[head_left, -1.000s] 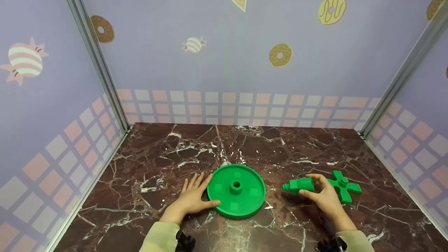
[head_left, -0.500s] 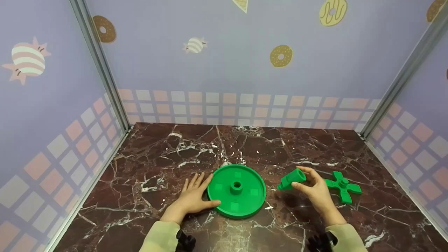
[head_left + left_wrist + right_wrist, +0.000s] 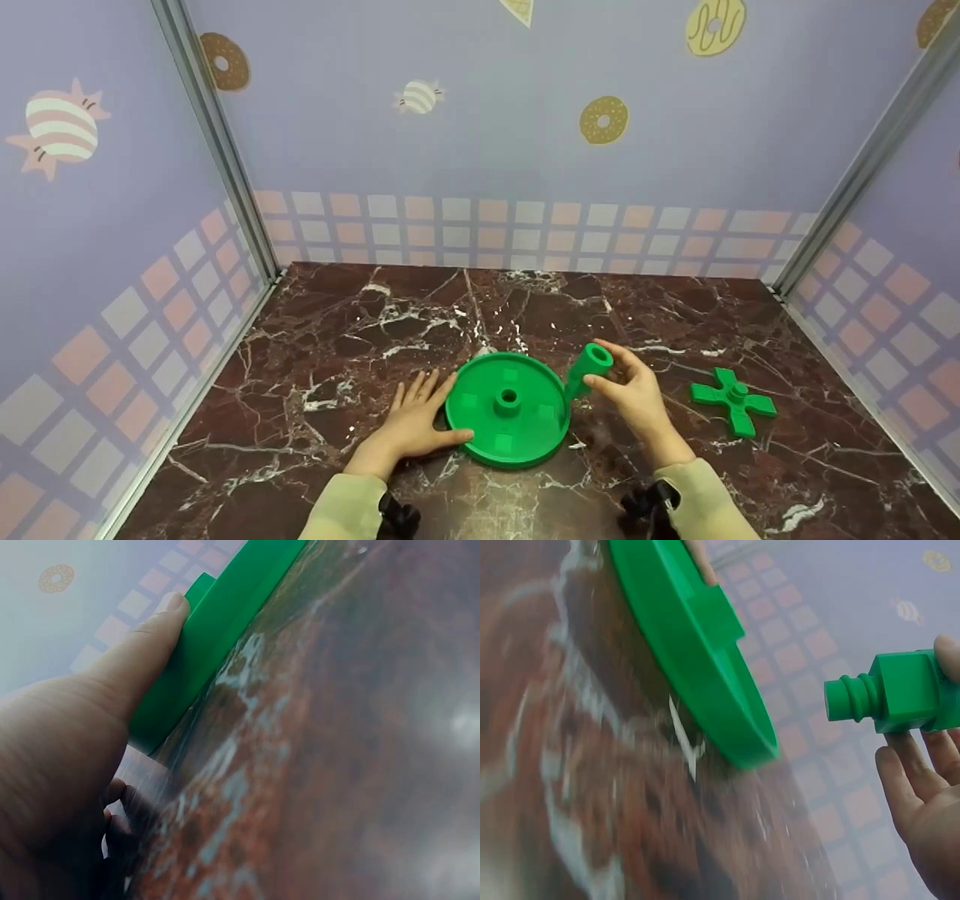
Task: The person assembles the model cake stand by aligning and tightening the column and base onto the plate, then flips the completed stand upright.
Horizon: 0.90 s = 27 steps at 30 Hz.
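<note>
A round green tray (image 3: 480,435) with a raised rim and a hollow hub in its middle lies on the table. My left hand (image 3: 415,424) rests against its left side, fingers spread flat and thumb over the rim; the left wrist view shows that thumb (image 3: 142,645) at the edge. Between thumb and fingers my right hand (image 3: 634,394) pinches a green hollow post (image 3: 907,690), tilted, its open end up. The post's narrow ridged end points down beside the tray's right rim. In the right wrist view it is in the air, apart from the tray.
A green cross-shaped piece (image 3: 733,401) with a central peg lies flat to the right of my right hand. Dark marbled table (image 3: 420,300) spreads around, bounded by patterned wall panels (image 3: 525,150) at the back and both sides.
My right hand has carried the post leftward from near the cross to the tray's right rim, turning it from lying sideways to steeply tilted. My left hand and the tray stay put.
</note>
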Motion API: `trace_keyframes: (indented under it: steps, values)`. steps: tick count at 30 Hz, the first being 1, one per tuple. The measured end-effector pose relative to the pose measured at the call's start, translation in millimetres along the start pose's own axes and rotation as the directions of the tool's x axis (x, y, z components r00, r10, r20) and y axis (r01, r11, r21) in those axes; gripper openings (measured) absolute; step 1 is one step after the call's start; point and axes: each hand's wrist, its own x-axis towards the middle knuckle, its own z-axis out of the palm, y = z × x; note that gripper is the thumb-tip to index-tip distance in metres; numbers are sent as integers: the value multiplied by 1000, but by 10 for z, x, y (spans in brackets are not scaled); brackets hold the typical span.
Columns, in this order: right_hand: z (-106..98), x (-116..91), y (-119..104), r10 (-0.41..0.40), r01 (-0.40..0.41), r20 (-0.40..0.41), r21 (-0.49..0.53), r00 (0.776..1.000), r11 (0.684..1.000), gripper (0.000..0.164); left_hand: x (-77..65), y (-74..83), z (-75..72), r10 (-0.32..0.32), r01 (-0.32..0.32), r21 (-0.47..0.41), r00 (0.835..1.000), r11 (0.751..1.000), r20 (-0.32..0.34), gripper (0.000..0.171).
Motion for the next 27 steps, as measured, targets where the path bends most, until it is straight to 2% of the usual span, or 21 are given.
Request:
trace_keyframes:
  steps: [4,8,18,27]
  values:
    - [161,31,-32,-10,10,11,-23,1000,1000,55,-10,5,-9,2,-2,11,1000,1000,-3,107]
    - [316,55,-67,-7,8,30,-17,1000,1000,54,-11,3,-6,6,-6,14,1000,1000,0,107]
    - [637,126,-58,-102,106,105,-35,989,994,53,-11,2,-12,-6,6,-1,1000,1000,8,105]
    - [811,137,-2,-52,68,148,-110,988,992,54,-7,2,-12,-8,8,2,1000,1000,8,105]
